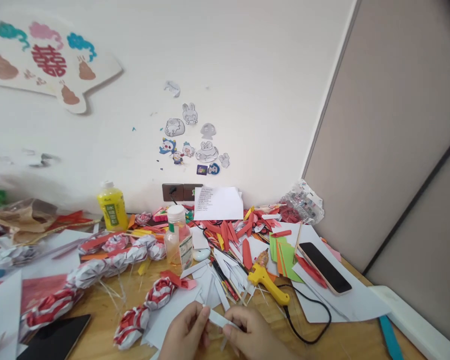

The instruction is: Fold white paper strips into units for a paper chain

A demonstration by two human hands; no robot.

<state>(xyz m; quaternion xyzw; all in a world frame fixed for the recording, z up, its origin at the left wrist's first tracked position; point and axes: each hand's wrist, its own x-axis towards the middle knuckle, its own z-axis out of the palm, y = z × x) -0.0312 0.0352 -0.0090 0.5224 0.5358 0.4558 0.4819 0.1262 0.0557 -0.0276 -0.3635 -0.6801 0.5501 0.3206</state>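
Note:
Between my two hands, low in the middle of the head view, is a narrow folded strip of white paper (218,318). My left hand (187,327) pinches its left end between thumb and finger. At the other end, the fingers of my right hand (249,330) close on the strip. Just beyond my hands lies a heap of folded white paper pieces (230,267). A yellow hot glue gun (268,285) with a black cord rests to the right of them. Red-and-white paper balls (132,326) sit left of my left hand.
A clear bottle (178,240) and a yellow drink bottle (112,206) stand towards the wall. A phone (324,267) lies on white sheets at right, a dark tablet-like slab (56,340) at lower left. Folded red paper pieces (227,232) and green paper (285,255) cover the back.

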